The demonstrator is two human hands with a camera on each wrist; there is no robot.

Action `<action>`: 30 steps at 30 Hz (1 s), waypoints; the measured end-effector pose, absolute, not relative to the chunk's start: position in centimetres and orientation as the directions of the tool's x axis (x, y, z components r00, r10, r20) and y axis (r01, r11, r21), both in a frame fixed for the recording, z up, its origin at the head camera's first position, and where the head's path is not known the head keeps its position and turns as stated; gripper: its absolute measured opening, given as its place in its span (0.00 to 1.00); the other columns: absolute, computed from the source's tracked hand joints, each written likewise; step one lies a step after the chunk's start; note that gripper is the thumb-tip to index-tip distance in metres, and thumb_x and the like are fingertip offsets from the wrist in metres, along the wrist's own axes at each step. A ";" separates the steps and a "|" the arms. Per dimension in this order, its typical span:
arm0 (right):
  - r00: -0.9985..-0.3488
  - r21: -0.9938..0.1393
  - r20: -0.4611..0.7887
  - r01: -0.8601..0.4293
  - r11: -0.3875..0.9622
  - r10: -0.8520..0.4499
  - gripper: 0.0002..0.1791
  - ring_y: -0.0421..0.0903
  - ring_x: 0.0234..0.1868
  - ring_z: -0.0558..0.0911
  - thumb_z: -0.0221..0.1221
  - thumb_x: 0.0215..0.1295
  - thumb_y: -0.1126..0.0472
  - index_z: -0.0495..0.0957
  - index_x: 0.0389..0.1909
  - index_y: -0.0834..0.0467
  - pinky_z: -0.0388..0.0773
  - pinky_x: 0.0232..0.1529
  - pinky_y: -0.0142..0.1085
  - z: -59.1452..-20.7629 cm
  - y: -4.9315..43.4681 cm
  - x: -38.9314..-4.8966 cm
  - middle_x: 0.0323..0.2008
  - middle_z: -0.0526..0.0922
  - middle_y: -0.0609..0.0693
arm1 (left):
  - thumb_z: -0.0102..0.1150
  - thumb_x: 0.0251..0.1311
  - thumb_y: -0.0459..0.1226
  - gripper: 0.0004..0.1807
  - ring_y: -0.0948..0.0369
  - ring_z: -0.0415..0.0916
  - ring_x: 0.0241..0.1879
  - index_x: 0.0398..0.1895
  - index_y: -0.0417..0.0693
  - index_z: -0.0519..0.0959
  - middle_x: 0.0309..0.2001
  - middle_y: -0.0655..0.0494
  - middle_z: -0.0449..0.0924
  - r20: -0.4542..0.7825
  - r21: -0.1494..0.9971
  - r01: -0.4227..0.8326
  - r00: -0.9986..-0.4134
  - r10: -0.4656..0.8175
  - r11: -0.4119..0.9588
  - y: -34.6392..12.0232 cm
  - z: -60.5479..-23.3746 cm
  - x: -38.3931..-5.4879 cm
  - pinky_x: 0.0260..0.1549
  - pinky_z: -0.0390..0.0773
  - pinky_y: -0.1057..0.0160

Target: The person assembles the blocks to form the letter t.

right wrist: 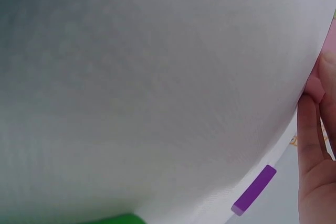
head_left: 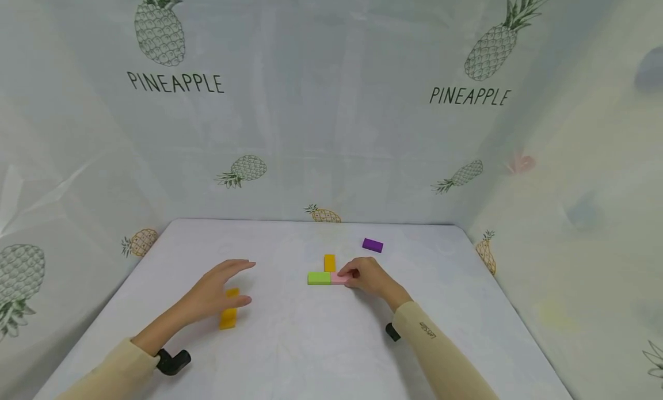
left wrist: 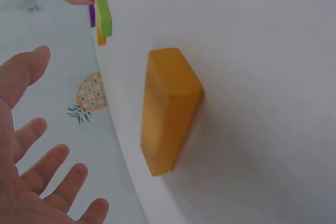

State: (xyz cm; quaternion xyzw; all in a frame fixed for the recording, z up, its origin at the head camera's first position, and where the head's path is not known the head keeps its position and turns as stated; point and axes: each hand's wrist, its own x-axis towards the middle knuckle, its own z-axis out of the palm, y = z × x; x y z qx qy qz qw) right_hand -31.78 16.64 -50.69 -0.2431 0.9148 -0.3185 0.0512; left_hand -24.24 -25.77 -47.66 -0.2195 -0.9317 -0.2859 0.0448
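In the head view my right hand (head_left: 370,275) pinches a pink block (head_left: 339,278) at its right end. The pink block lies end to end with a light green block (head_left: 319,278). Behind these two, a yellow-orange block (head_left: 330,263) points away from me. On the left, my left hand (head_left: 214,292) holds nothing, its thumb and fingers spread apart. Partly hidden behind that hand is another yellow-orange block (head_left: 228,318); the left wrist view shows this orange block (left wrist: 168,114) on the white tabletop, apart from the fingers (left wrist: 50,169).
A purple block (head_left: 373,245) lies farther back, right of the row. Part of a green object (right wrist: 118,220) shows at the bottom of the right wrist view. A pineapple-print curtain (head_left: 331,118) hangs behind the white table (head_left: 331,354) and along its sides.
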 end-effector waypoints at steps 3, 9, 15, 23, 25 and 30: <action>-0.876 -0.608 0.059 -0.411 0.679 -0.478 0.13 0.41 0.43 0.79 0.73 0.65 0.67 0.91 0.49 0.51 0.81 0.47 0.33 -50.6 16.5 -31.8 0.46 0.89 0.44 | 0.80 0.58 0.48 0.42 0.41 0.68 0.73 0.76 0.55 0.74 0.75 0.48 0.71 0.199 0.509 0.423 -0.905 0.375 0.749 -26.4 -48.1 -23.8 0.66 0.72 0.30; -0.880 -0.609 0.056 -0.404 0.682 -0.471 0.13 0.41 0.44 0.79 0.72 0.65 0.67 0.91 0.49 0.51 0.81 0.48 0.35 -50.4 16.3 -31.7 0.47 0.89 0.44 | 0.82 0.56 0.50 0.43 0.40 0.68 0.72 0.75 0.54 0.75 0.74 0.46 0.72 0.179 0.493 0.416 -0.908 0.379 0.764 -27.5 -49.0 -23.3 0.66 0.71 0.29; -0.878 -0.610 0.057 -0.407 0.680 -0.474 0.13 0.41 0.45 0.80 0.73 0.65 0.67 0.91 0.48 0.52 0.82 0.48 0.35 -50.4 16.2 -31.7 0.47 0.89 0.44 | 0.83 0.53 0.50 0.43 0.38 0.70 0.71 0.73 0.50 0.77 0.73 0.43 0.73 0.214 0.466 0.480 -0.876 0.431 0.744 -28.6 -49.7 -22.9 0.64 0.72 0.29; -0.883 -0.606 0.051 -0.399 0.688 -0.467 0.13 0.42 0.46 0.80 0.72 0.66 0.68 0.91 0.49 0.52 0.82 0.50 0.37 -50.2 16.2 -31.6 0.48 0.89 0.45 | 0.80 0.51 0.60 0.47 0.38 0.69 0.72 0.73 0.56 0.76 0.75 0.46 0.71 0.178 0.413 0.511 -0.857 0.483 0.754 -30.5 -50.7 -22.6 0.64 0.73 0.29; -0.885 -0.608 0.052 -0.396 0.689 -0.463 0.13 0.42 0.46 0.80 0.72 0.66 0.68 0.91 0.49 0.52 0.82 0.49 0.37 -50.2 16.3 -31.5 0.48 0.89 0.45 | 0.80 0.52 0.61 0.46 0.37 0.69 0.72 0.73 0.56 0.76 0.76 0.46 0.70 0.167 0.413 0.517 -0.853 0.495 0.750 -30.8 -50.7 -22.6 0.63 0.73 0.28; -0.886 -0.601 0.051 -0.396 0.694 -0.462 0.13 0.41 0.45 0.79 0.72 0.66 0.67 0.91 0.48 0.51 0.81 0.48 0.35 -50.2 16.3 -31.6 0.48 0.89 0.45 | 0.79 0.53 0.60 0.44 0.39 0.69 0.73 0.73 0.60 0.77 0.78 0.49 0.68 0.123 0.420 0.511 -0.851 0.511 0.750 -31.4 -50.7 -22.4 0.64 0.73 0.30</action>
